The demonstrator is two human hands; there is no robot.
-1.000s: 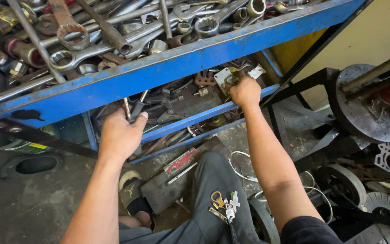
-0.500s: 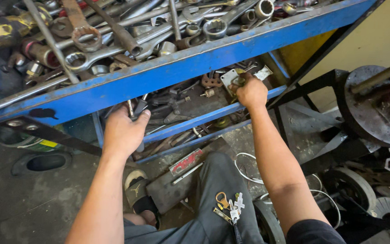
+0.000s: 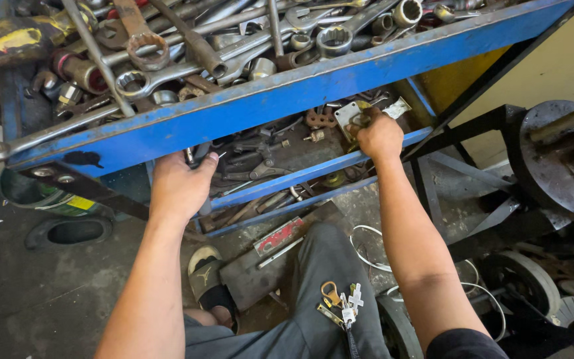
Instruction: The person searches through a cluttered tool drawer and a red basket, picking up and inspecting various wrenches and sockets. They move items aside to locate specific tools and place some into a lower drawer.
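Observation:
My left hand (image 3: 179,185) reaches under the blue top tray (image 3: 287,100) of a tool cart, its fingers curled on dark metal tools (image 3: 197,154) at the front of the middle shelf. My right hand (image 3: 380,136) rests on the right end of the blue middle shelf (image 3: 313,174), fingers closed on small metal parts beside a pale metal plate (image 3: 347,114). What exactly each hand grips is partly hidden by the tray and fingers. The top tray is piled with several wrenches (image 3: 141,40) and sockets (image 3: 408,12).
Pliers and loose tools (image 3: 260,159) lie on the middle shelf. A key bunch (image 3: 340,306) hangs at my waist. A sandalled foot (image 3: 208,282) and a red-labelled block (image 3: 279,236) are on the floor. Metal discs and machine parts (image 3: 559,173) crowd the right; a green bucket (image 3: 41,196) stands left.
The view has shifted slightly and closed in. My left hand has pushed further under the top tray onto the tools; my right hand stays at the shelf's right end.

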